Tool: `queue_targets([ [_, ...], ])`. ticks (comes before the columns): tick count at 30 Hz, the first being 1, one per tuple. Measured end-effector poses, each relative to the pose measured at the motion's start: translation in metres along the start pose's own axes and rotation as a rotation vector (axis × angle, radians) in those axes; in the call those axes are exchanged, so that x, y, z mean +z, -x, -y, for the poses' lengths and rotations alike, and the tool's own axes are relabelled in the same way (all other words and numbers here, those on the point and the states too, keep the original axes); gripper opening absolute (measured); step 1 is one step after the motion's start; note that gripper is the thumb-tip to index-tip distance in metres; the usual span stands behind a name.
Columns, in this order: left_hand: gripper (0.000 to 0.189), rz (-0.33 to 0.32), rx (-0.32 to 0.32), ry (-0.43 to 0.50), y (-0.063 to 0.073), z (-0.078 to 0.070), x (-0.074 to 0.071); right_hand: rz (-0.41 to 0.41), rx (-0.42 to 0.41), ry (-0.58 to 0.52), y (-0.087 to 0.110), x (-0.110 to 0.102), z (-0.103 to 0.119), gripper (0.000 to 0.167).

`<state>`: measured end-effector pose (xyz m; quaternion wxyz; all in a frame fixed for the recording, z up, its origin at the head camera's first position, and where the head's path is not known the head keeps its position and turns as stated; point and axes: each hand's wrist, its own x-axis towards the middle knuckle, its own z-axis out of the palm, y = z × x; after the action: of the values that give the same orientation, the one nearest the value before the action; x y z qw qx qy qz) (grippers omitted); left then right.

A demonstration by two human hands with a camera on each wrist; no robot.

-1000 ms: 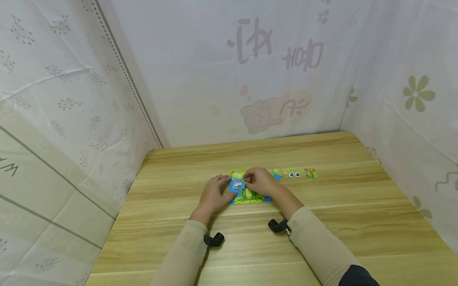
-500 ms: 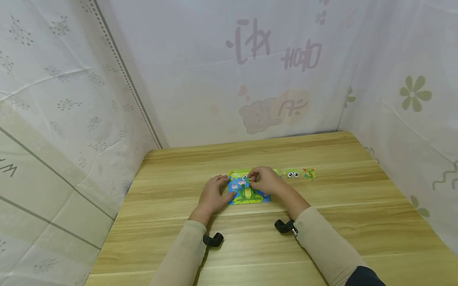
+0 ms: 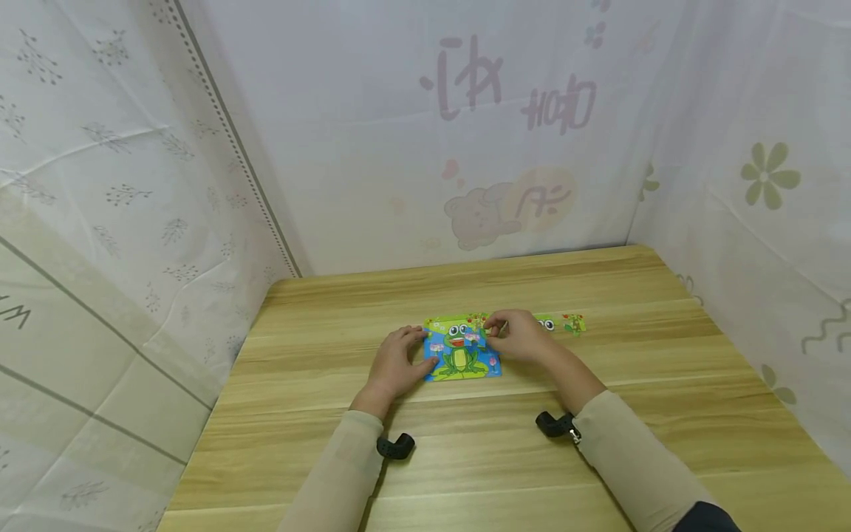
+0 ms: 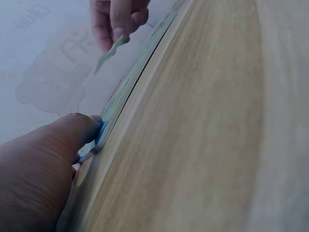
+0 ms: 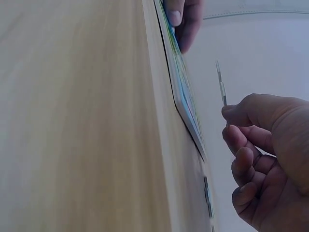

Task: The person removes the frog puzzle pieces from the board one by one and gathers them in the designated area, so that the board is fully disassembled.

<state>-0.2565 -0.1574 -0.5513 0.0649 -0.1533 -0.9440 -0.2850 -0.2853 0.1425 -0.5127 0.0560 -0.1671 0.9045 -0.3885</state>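
Note:
A frog jigsaw puzzle board (image 3: 459,375) lies flat on the table, its green frog picture largely in view. My left hand (image 3: 394,363) rests at its left edge, fingers extended toward the upper corner and thumb pressed on the face near the lower left. Between thumb and index finger, my right hand (image 3: 518,338) pinches a thin puzzle piece (image 3: 473,338) with a pink flower on blue. The left wrist and right wrist views show that piece lifted above the board. In the right wrist view, the other right-hand fingers (image 5: 244,164) are curled beneath.
To the right, a piece with cartoon eyes (image 3: 546,325), partly behind my right hand, lies by another with red flowers (image 3: 575,324). Wooden table (image 3: 465,458) surrounds the board. Patterned fabric (image 3: 372,148) hangs behind and at both sides.
My right hand has moved rightward with the piece, from the board's left part toward its right side. The frog's face, covered before, now shows. My left hand stays in place.

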Motion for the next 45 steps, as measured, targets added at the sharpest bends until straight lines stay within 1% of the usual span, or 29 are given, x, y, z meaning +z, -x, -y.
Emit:
queue_targets([
  [9, 0.063, -0.004, 0.000, 0.009, 0.000, 0.001, 0.002, -0.025, -0.018, -0.006, 0.013, -0.015, -0.018, 0.020],
  [14, 0.063, -0.010, 0.006, 0.003, -0.001, 0.002, 0.003, -0.011, 0.005, -0.007, 0.021, -0.022, -0.028, 0.021],
  [21, 0.063, -0.015, 0.002, 0.007, -0.002, 0.002, 0.003, 0.007, 0.019, -0.054, 0.029, -0.030, -0.034, 0.021],
  [26, 0.063, -0.012, 0.007, 0.007, -0.002, 0.002, 0.002, 0.016, 0.031, -0.036, 0.035, -0.035, -0.037, 0.020],
  [30, 0.063, -0.015, 0.010, 0.015, -0.002, 0.002, 0.002, 0.019, 0.060, -0.005, 0.038, -0.038, -0.043, 0.020],
  [33, 0.063, -0.020, 0.013, 0.016, -0.002, 0.002, 0.002, 0.024, 0.057, 0.006, 0.039, -0.039, -0.047, 0.019],
  [39, 0.062, -0.021, 0.020, 0.016, -0.003, 0.002, 0.001, 0.039, 0.013, 0.005, 0.041, -0.041, -0.047, 0.019],
  [45, 0.062, -0.017, 0.016, 0.023, -0.002, 0.000, 0.000, 0.037, 0.006, 0.017, 0.042, -0.039, -0.048, 0.018],
])
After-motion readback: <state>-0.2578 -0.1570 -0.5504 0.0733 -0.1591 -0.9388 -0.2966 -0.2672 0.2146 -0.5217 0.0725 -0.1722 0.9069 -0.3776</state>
